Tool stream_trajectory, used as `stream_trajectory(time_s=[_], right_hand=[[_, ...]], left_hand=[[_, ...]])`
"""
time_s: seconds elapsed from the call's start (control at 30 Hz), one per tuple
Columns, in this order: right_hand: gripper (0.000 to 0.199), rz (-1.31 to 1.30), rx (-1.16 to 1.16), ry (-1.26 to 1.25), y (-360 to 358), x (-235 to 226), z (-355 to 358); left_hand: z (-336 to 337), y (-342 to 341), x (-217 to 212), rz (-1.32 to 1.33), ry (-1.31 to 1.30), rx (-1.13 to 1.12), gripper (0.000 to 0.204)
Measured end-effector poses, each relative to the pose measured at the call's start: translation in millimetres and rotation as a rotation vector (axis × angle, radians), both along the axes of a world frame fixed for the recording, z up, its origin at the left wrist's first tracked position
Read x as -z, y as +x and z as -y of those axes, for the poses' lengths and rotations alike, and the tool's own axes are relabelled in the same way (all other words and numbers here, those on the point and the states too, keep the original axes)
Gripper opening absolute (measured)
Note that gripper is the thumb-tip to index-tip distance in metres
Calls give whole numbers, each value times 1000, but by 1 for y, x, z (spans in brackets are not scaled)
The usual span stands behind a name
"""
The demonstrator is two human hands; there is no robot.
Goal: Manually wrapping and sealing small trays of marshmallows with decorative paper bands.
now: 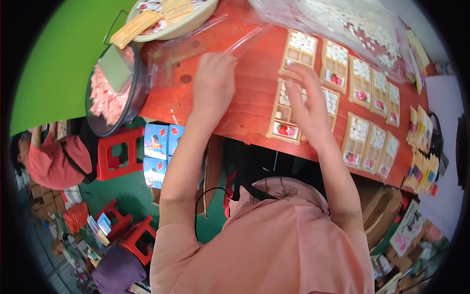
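My left hand (214, 83) is over the red table, its fingers curled closed. Whatever they may hold is hidden; clear plastic strips (245, 39) lie just beyond them. My right hand (309, 100) reaches over the trays with thumb and forefinger apart, seemingly empty. Below it sits a small wooden tray (272, 115) with compartments, holding white tiles and a strawberry picture card (285, 130). Another tray (297, 55) stands just past my right fingertips, and a third is partly covered by the hand. Whether the fingertips touch a tray cannot be told.
Several similar filled trays (361, 81) line the table's right side. A plastic sheet (350, 24) with loose white tiles lies behind. A black basin (91, 105) of pink packets and a cream bowl (208, 14) stand left. Blue boxes (155, 142), red stools (122, 152) and a seated person (61, 161) are below.
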State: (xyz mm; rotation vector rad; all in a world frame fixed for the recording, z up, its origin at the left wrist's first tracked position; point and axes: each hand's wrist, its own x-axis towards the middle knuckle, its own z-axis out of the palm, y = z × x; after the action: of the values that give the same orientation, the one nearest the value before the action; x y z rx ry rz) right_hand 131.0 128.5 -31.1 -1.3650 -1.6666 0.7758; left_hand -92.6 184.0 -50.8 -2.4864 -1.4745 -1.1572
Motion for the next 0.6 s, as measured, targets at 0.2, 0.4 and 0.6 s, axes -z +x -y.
stream_trajectory(time_s=[0.2, 0.4, 0.6], right_hand=[[51, -656, -69, 17, 29, -23, -33], [35, -294, -79, -355, 106, -36, -15], [31, -23, -71, -270, 118, 14, -14]], left_hand=[[86, 40, -45, 1046, -744, 179, 14], [143, 111, -15, 1601, -1277, 184, 19], [156, 149, -13, 1672, -1523, 17, 32]])
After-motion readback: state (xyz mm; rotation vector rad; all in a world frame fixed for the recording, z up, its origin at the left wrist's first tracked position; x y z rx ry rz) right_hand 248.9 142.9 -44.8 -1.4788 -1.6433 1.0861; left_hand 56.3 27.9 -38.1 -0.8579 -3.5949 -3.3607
